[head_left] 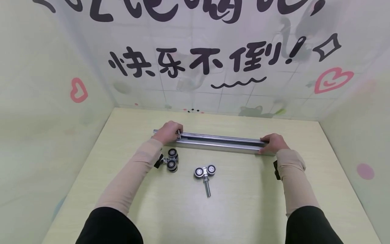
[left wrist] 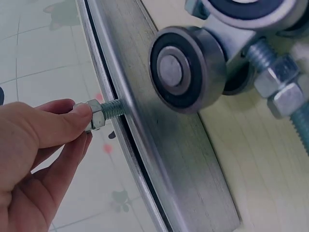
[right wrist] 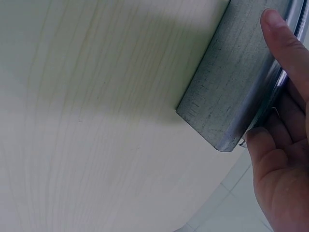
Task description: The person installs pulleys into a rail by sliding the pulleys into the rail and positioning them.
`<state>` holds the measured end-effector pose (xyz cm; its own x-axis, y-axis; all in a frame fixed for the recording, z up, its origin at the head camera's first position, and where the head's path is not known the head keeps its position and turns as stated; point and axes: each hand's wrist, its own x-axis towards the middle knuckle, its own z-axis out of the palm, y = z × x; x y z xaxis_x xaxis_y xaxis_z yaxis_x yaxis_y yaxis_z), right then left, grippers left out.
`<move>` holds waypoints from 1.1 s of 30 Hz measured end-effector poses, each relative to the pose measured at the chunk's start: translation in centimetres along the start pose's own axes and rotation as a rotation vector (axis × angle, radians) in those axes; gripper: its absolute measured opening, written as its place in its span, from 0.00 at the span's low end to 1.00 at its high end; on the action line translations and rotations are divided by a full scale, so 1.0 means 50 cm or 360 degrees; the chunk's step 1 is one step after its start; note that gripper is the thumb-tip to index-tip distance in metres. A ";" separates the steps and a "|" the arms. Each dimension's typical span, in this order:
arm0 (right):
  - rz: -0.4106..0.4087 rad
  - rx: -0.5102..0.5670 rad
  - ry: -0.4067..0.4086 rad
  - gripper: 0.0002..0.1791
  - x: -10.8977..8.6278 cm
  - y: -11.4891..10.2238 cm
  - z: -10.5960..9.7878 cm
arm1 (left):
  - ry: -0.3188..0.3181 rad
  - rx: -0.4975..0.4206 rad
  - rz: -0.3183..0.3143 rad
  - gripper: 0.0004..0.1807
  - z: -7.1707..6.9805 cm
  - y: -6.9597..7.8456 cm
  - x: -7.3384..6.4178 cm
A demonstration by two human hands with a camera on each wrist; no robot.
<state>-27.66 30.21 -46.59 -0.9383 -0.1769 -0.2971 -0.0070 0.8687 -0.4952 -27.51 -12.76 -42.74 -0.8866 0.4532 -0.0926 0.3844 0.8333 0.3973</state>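
Observation:
A metal channel rail (head_left: 210, 145) lies crosswise on the table with its slot facing up. Near its left end, my left hand (head_left: 169, 132) pinches the nuts of a threaded bolt (left wrist: 114, 108) between thumb and fingers. The bolt stands in the rail's slot; whatever it joins inside is hidden. My right hand (head_left: 273, 143) grips the rail's right end, its thumb on the near side wall in the right wrist view. Below the left hand rests a roller trolley (head_left: 172, 165) with several wheels. Another roller trolley (head_left: 211, 169) lies farther right, its bolt pointing toward me.
The pale wooden table (head_left: 237, 203) carries these parts. A printed backdrop (head_left: 189, 98) with lettering rises behind the table's back edge, and pale side walls (head_left: 359, 142) flank it. Black wrist straps (head_left: 277, 170) sit at the wrists.

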 end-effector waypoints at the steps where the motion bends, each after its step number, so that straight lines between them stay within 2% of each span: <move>1: -0.0002 -0.0005 0.0003 0.40 0.000 0.000 0.000 | 0.0005 -0.0004 0.0004 0.07 -0.001 -0.002 -0.001; 5: -0.0011 -0.0012 0.0008 0.41 -0.003 -0.002 0.000 | 0.0015 -0.0006 0.0012 0.07 -0.005 -0.011 -0.005; 18: 0.0019 -0.0034 0.0016 0.40 -0.008 -0.011 0.000 | 0.0009 -0.0047 -0.0093 0.08 -0.018 -0.035 -0.020; 26: -0.0005 -0.0016 0.0024 0.40 -0.009 -0.010 0.002 | -0.0029 -0.0103 -0.0138 0.09 -0.023 -0.045 -0.019; 33: -0.0004 -0.0025 0.0030 0.40 -0.012 -0.014 -0.002 | -0.0022 -0.0093 -0.0143 0.09 -0.028 -0.056 -0.018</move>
<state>-27.12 29.76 -45.97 -0.9445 -0.1706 -0.2806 -0.0146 0.8754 -0.4831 -28.12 -15.94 -42.51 -0.9130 0.3821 -0.1430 0.2874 0.8512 0.4392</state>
